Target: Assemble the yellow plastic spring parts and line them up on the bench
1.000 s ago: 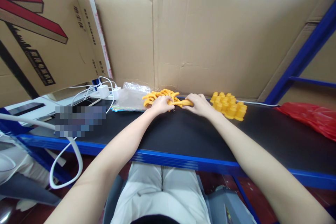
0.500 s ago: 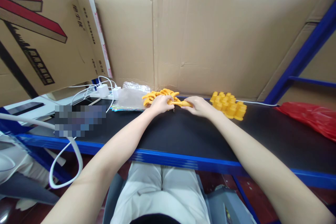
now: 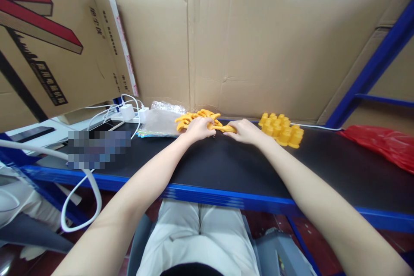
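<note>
Both my hands rest at the back of a black table top (image 3: 210, 164). My left hand (image 3: 198, 129) and my right hand (image 3: 245, 131) are closed on the two ends of one yellow curved plastic piece (image 3: 225, 128) held between them. Just behind my left hand lies a heap of several similar yellow curved pieces (image 3: 193, 117). To the right of my right hand stands a cluster of several yellow cap-shaped parts (image 3: 282, 129), close to it but not touched.
A clear plastic bag (image 3: 161, 120) lies left of the heap, with white chargers and cables (image 3: 127, 112) beyond it. A red plastic bag (image 3: 384, 144) lies at the far right. Cardboard sheets (image 3: 258, 51) wall the back; a blue shelf post (image 3: 371, 73) slants at the right.
My hands have shifted only slightly; they keep hold of the same yellow piece in the same spot.
</note>
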Action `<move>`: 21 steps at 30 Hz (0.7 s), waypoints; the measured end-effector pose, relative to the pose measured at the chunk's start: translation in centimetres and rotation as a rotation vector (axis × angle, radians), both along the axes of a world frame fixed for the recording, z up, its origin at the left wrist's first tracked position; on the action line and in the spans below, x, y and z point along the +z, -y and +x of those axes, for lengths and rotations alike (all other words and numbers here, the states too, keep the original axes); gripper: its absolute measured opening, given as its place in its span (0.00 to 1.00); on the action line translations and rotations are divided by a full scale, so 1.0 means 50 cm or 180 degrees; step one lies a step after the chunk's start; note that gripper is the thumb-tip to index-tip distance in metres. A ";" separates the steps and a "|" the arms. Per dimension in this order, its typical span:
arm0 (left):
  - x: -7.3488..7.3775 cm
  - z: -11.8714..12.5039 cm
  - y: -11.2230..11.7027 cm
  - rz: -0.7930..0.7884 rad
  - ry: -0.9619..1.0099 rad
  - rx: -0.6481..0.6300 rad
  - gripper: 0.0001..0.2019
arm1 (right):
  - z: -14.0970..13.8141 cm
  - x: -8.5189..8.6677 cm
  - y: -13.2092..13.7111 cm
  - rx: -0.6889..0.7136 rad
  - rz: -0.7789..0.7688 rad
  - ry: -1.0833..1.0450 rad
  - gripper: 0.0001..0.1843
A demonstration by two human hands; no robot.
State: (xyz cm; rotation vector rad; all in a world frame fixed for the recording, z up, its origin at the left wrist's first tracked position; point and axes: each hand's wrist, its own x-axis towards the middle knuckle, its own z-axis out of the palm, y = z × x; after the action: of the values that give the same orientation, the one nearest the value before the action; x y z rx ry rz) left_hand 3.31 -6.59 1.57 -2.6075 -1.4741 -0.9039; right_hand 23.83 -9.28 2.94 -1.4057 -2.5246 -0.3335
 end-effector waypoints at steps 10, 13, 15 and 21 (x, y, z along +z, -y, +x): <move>0.003 0.014 0.009 -0.0158 0.0134 0.0055 0.15 | -0.041 -0.009 0.000 -0.0857 0.0656 0.0767 0.13; 0.007 0.014 0.015 -0.0147 0.0094 0.0016 0.15 | -0.044 -0.007 0.003 -0.0946 0.0537 0.0766 0.14; 0.011 0.014 0.019 -0.0176 0.0046 0.0001 0.15 | -0.045 -0.003 0.008 -0.0979 0.0499 0.0777 0.14; 0.024 0.018 0.036 -0.0026 -0.0086 -0.0210 0.16 | -0.038 0.009 0.016 -0.1049 0.0360 0.0832 0.16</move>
State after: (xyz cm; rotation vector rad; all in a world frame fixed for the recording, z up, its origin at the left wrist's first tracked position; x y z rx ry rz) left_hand 4.20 -8.36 2.77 -2.6778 -1.3965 -0.8663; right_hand 21.91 -10.06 3.39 -1.8368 -2.4097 -0.7516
